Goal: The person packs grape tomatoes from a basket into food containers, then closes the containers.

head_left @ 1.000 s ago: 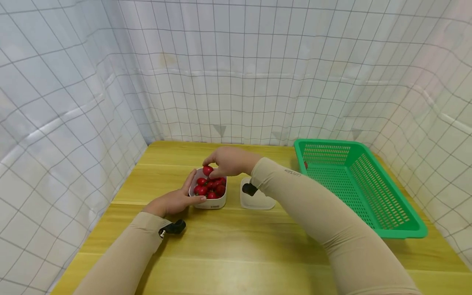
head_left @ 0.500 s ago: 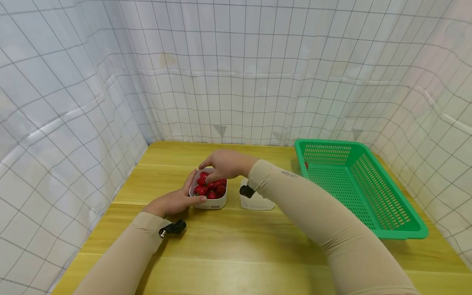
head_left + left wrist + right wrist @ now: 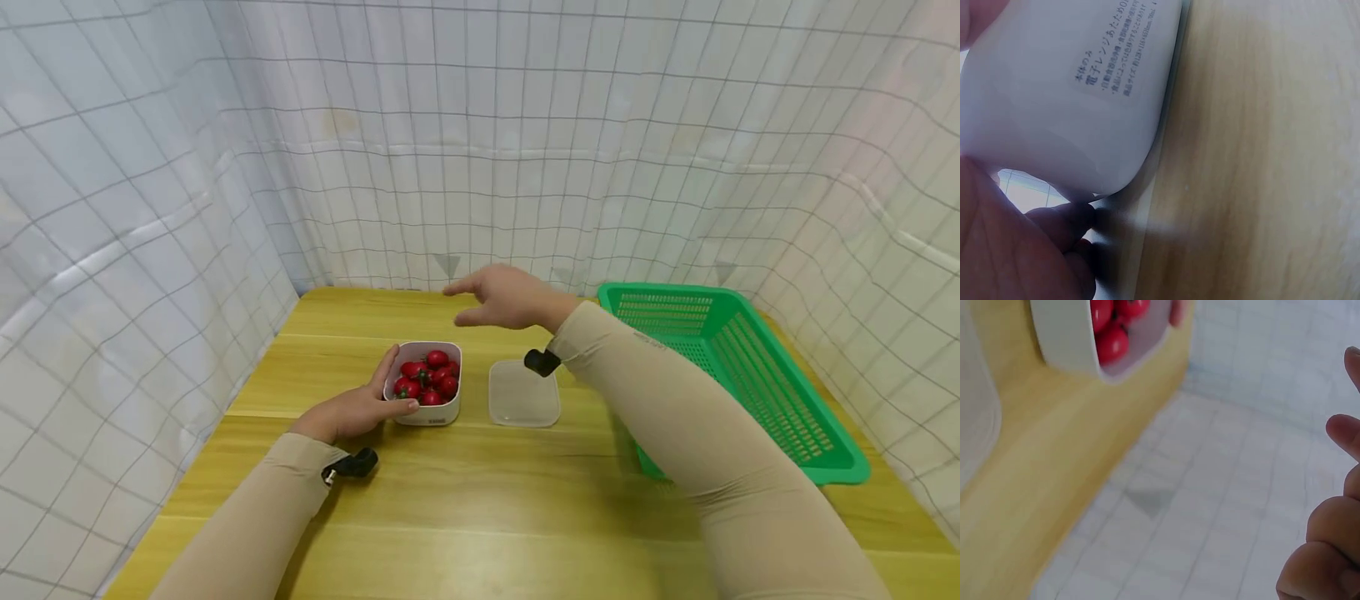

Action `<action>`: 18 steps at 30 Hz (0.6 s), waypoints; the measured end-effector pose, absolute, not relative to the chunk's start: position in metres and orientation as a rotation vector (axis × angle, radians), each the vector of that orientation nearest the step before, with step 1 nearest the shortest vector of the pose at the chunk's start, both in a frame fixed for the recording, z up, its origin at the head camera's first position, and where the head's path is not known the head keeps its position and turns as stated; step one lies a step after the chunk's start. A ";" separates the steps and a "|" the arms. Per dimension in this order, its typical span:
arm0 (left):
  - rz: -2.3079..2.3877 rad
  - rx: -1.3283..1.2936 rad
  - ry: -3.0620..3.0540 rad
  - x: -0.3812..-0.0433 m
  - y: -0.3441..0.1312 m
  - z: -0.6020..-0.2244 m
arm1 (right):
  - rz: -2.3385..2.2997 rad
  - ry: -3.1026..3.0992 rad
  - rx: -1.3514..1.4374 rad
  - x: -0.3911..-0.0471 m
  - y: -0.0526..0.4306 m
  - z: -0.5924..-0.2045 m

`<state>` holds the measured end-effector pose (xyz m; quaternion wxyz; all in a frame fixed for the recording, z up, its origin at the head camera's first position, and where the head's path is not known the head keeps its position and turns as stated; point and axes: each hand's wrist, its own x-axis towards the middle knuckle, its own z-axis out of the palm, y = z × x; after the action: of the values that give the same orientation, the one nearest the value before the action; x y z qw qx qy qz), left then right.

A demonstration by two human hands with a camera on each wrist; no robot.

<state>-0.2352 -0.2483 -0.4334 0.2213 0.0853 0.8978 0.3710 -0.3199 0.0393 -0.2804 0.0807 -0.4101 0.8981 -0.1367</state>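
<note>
A white plastic food container (image 3: 427,414) sits on the table, with several small red tomatoes (image 3: 431,379) inside, some showing green stems. My left hand (image 3: 358,411) grips its left near corner, thumb along the front rim and fingers along the left side. Up close in the left wrist view, printed text marks the container's wall (image 3: 1054,119). To the right and above the container my right hand (image 3: 506,297) hangs in the air, holding nothing. Its thumb and index finger stretch out apart, while the other fingers are bent in the right wrist view.
A translucent square lid (image 3: 525,400) lies right of the container. Farther right stands a large green plastic basket (image 3: 810,475), partly covered by my right sleeve. A white gridded curtain (image 3: 510,183) borders the wooden table (image 3: 480,517) at the back and sides.
My right hand put a tomato into the container, let go, then rose and moved right, away from it. The left hand has stayed at the container's corner.
</note>
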 end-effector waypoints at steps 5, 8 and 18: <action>0.995 0.240 2.516 -0.235 -0.248 -0.433 | -0.583 2.804 -0.967 -0.339 0.111 -0.267; 0.990 0.242 2.514 -0.235 -0.248 -0.432 | -0.632 2.890 -0.806 -0.351 0.159 -0.273; 1.030 0.266 2.493 -0.236 -0.247 -0.434 | -0.468 2.875 -0.590 -0.373 0.261 -0.336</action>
<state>-0.2355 -0.2471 -0.4337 0.2139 0.0958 0.8985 0.3712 -0.3731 0.2605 -0.3358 0.0845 -0.1977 0.9639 -0.1568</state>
